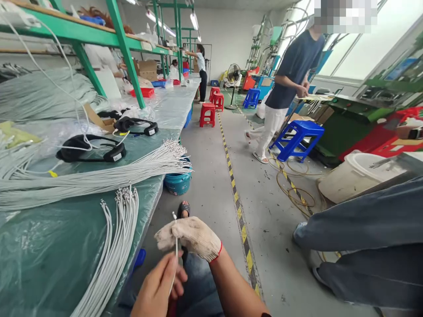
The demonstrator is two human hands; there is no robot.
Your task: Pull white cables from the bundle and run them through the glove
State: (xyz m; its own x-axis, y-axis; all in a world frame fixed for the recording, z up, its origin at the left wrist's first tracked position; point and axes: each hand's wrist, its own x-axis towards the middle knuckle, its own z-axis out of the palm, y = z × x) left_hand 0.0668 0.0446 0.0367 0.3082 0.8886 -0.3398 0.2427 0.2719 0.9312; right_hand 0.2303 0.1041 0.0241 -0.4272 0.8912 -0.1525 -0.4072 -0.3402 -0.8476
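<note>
A thin white cable (176, 247) stands nearly upright between my hands, a small metallic end (174, 215) poking out at the top. My right hand (191, 235), in an off-white knitted glove with a red cuff edge, pinches it just below that end. Lower down, the bare fingers of my left hand (161, 279) are closed around the same cable. To the left on the table lies a small bundle of white cables (115, 237) with metal ends. Behind it a larger bundle of white cables (132, 171) reaches past the table edge.
Two black headset-like devices (114, 156) lie on the plastic-covered green table (46, 251). A blue bucket (178, 182) stands below the cable ends. At right are a blue stool (299, 136), a white bucket (350, 176), a person in a dark shirt (297, 61) and another person's legs (363, 237).
</note>
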